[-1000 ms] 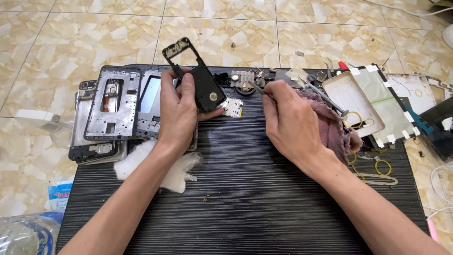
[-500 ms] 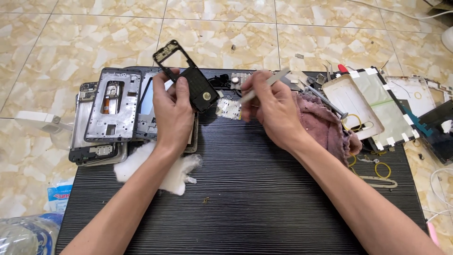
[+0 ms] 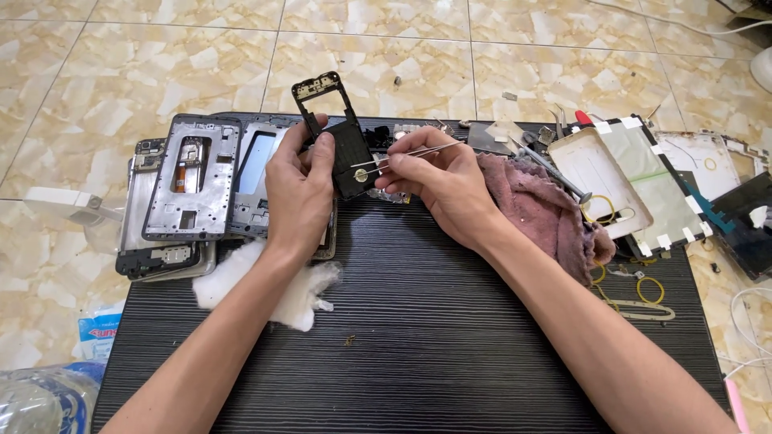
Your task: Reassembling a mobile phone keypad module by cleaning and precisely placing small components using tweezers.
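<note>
Black phone frame (image 3: 342, 137) in left hand (image 3: 299, 193) (tweezers (image 3: 402, 154) touching)

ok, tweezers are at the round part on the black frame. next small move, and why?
Probably close the tweezers on the small round part and lift it gently. Their tips already sit at it, the right hand pinches them, and the left hand steadies the black phone frame.

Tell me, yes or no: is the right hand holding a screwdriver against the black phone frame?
No, the right hand pinches metal tweezers, tips at a small round part on the black phone frame that the left hand grips.
</note>
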